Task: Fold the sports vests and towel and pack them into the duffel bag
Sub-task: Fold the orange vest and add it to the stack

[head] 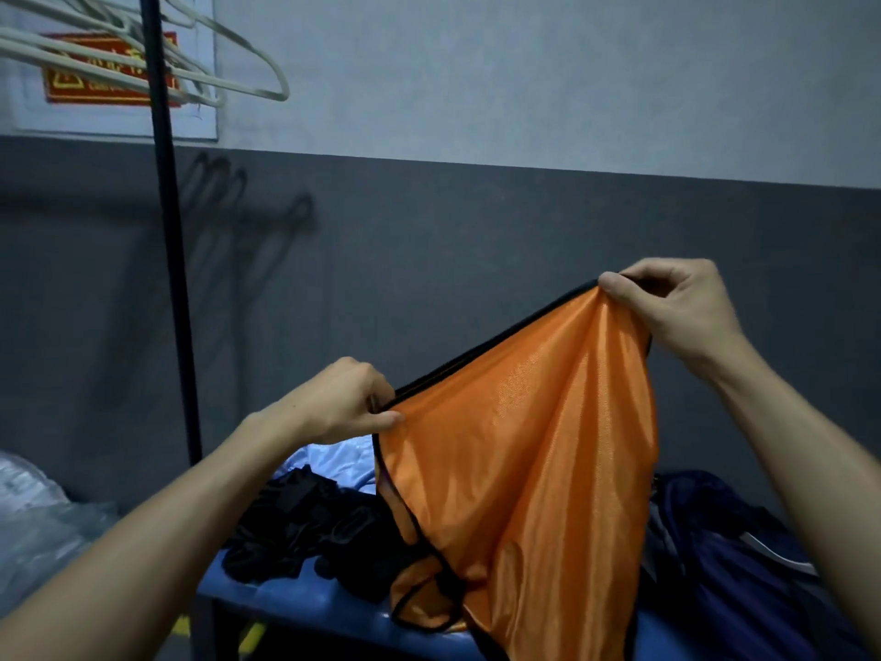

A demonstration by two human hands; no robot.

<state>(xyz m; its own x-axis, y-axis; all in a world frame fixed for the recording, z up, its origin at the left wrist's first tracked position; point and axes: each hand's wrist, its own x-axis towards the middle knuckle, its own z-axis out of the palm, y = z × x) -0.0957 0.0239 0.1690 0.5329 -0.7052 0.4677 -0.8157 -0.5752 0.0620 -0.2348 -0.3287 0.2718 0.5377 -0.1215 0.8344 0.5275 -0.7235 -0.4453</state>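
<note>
Hands: left grip [341, 400] and right grip [677, 307] both pinching orange vest [524, 446] hem | vest hangs above blue bench [295, 608]

Blue bench [305, 608] along grey wall. On it: heap of black garments [310, 527] at left-centre, pale blue cloth [338, 462] behind heap, dark navy duffel bag [724, 565] at right. Orange vest's lower end [429, 608] rests on bench front.
</note>
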